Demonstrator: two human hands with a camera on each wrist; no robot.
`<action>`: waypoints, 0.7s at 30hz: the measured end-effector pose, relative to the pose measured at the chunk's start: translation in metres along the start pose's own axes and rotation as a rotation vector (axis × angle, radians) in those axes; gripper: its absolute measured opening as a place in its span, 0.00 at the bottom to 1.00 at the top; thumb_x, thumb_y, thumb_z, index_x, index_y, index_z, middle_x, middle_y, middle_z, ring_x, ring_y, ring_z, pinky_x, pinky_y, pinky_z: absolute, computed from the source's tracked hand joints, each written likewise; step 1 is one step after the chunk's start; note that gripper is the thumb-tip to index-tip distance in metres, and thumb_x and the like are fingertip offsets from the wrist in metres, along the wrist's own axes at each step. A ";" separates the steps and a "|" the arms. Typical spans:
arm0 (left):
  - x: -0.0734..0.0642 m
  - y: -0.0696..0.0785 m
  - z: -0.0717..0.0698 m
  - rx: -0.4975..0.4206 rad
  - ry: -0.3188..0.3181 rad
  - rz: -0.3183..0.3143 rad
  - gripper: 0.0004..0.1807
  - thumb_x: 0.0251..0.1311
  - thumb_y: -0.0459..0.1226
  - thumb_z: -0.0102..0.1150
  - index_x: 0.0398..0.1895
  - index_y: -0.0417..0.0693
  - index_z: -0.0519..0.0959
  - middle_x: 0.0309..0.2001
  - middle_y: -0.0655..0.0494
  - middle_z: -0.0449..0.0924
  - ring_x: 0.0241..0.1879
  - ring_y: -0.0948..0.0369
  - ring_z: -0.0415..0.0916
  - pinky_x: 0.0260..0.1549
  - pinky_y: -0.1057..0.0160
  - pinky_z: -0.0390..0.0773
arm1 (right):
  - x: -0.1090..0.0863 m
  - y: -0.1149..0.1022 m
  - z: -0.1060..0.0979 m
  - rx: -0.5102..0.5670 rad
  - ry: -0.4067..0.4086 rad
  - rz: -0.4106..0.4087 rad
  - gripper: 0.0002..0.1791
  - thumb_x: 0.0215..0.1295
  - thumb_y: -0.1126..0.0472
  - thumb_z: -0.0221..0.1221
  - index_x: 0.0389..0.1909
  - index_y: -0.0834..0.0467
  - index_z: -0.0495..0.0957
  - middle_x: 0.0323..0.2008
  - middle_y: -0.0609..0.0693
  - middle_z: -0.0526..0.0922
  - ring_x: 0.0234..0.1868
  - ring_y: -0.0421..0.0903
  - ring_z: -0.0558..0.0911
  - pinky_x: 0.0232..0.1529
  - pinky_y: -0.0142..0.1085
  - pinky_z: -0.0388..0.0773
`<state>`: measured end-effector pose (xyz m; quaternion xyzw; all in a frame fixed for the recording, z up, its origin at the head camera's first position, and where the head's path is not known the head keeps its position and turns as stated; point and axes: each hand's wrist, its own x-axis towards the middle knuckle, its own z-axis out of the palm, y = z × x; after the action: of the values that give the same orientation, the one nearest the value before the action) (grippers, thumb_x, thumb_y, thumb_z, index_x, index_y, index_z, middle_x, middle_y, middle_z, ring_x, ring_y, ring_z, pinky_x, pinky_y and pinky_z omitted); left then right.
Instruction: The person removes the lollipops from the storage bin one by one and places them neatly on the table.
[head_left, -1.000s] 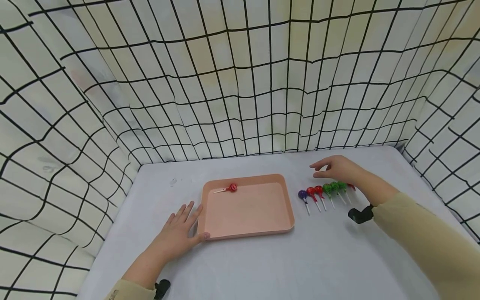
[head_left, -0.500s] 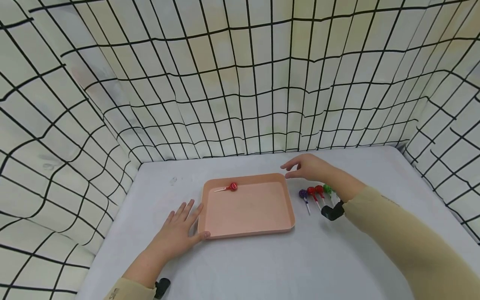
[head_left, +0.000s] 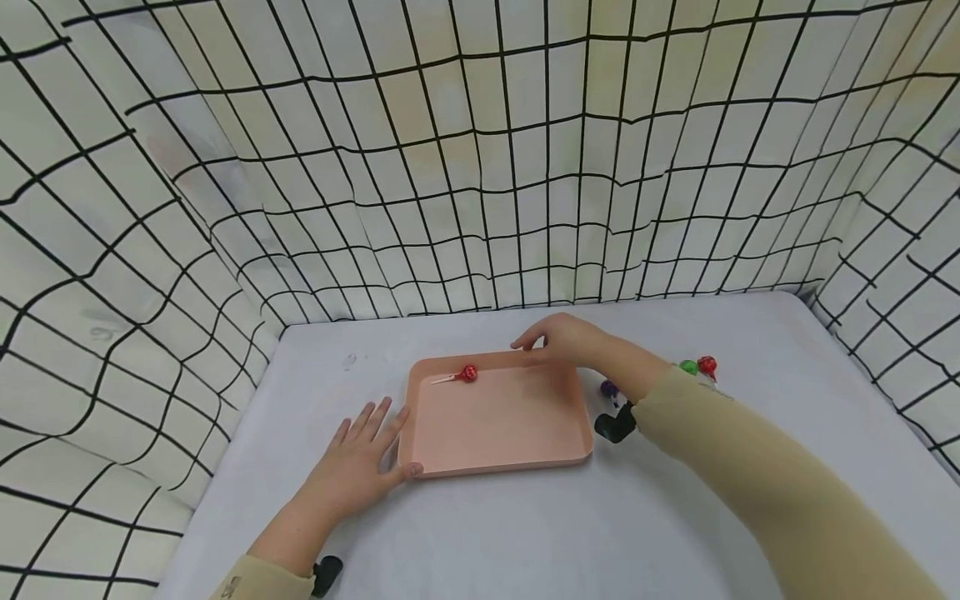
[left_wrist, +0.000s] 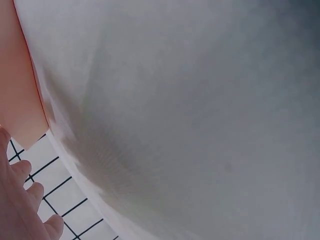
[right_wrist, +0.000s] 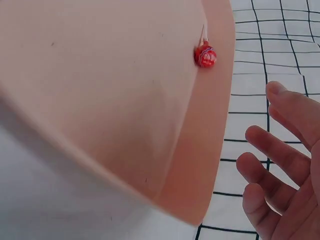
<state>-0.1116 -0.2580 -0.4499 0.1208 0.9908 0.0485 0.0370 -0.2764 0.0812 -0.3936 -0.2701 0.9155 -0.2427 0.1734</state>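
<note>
A pink tray (head_left: 495, 429) lies on the white tabletop. Inside it, near the back wall, rests one red lollipop (head_left: 469, 373), its white stick pointing left. My left hand (head_left: 352, 471) is spread at the tray's left side, fingertips and thumb at its rim. Over the back right of the tray is my right hand (head_left: 566, 340), its fingers loosely bent. Nothing sits between those fingers in the right wrist view, where the same lollipop (right_wrist: 206, 56) shows beyond them.
Right of the tray, a purple lollipop (head_left: 610, 388), a green lollipop (head_left: 688, 367) and a red lollipop (head_left: 707, 365) show around my right forearm, which hides others. A white cloth wall with a black grid (head_left: 525, 208) stands behind and at both sides.
My right hand has moved left, from above the row of lollipops to the tray's back right. The left hand stays at the tray's left side. The red lollipop in the tray has not moved.
</note>
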 end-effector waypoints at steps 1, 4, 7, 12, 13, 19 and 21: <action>0.000 0.000 0.000 0.000 -0.001 0.000 0.51 0.58 0.70 0.53 0.78 0.54 0.56 0.78 0.43 0.49 0.76 0.41 0.44 0.70 0.35 0.47 | 0.003 -0.001 0.002 -0.003 0.001 -0.008 0.18 0.65 0.51 0.65 0.56 0.44 0.84 0.47 0.42 0.84 0.48 0.45 0.79 0.49 0.38 0.77; 0.000 0.000 0.000 0.002 -0.004 -0.001 0.52 0.57 0.71 0.51 0.78 0.54 0.55 0.78 0.43 0.48 0.76 0.42 0.44 0.71 0.35 0.47 | 0.010 -0.005 0.008 -0.001 -0.004 -0.010 0.18 0.64 0.50 0.67 0.55 0.44 0.84 0.46 0.42 0.84 0.47 0.44 0.79 0.50 0.39 0.77; 0.000 0.001 -0.001 0.002 -0.009 -0.005 0.52 0.57 0.71 0.52 0.78 0.53 0.55 0.78 0.43 0.48 0.76 0.42 0.43 0.71 0.35 0.46 | 0.016 -0.007 0.015 -0.016 -0.016 -0.016 0.19 0.63 0.49 0.67 0.55 0.44 0.84 0.45 0.41 0.83 0.46 0.42 0.78 0.51 0.38 0.76; 0.000 0.003 -0.002 -0.013 -0.014 -0.011 0.51 0.57 0.68 0.55 0.78 0.53 0.56 0.78 0.43 0.48 0.76 0.42 0.43 0.71 0.35 0.46 | 0.024 -0.011 0.027 -0.069 -0.027 -0.076 0.18 0.64 0.50 0.67 0.55 0.47 0.84 0.45 0.40 0.84 0.46 0.41 0.78 0.53 0.38 0.76; 0.000 0.003 -0.002 -0.015 -0.015 -0.011 0.51 0.57 0.68 0.55 0.78 0.53 0.56 0.78 0.43 0.48 0.76 0.42 0.43 0.71 0.35 0.46 | 0.026 -0.012 0.029 -0.080 -0.026 -0.092 0.18 0.64 0.51 0.66 0.55 0.47 0.84 0.45 0.40 0.84 0.45 0.40 0.78 0.53 0.37 0.75; -0.001 0.004 -0.005 -0.020 -0.023 -0.011 0.52 0.57 0.70 0.53 0.78 0.53 0.56 0.78 0.44 0.47 0.77 0.42 0.43 0.71 0.35 0.45 | 0.034 -0.019 0.038 -0.144 -0.033 -0.185 0.17 0.66 0.53 0.65 0.55 0.45 0.84 0.46 0.39 0.85 0.44 0.39 0.78 0.53 0.35 0.74; -0.001 0.004 -0.006 -0.019 -0.025 -0.014 0.52 0.57 0.70 0.53 0.78 0.53 0.56 0.78 0.44 0.47 0.76 0.42 0.43 0.71 0.35 0.45 | 0.037 -0.021 0.040 -0.172 -0.035 -0.198 0.17 0.66 0.53 0.65 0.55 0.45 0.84 0.46 0.40 0.85 0.45 0.40 0.78 0.53 0.35 0.74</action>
<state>-0.1098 -0.2546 -0.4432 0.1140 0.9906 0.0562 0.0507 -0.2788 0.0304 -0.4218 -0.3771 0.8986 -0.1745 0.1407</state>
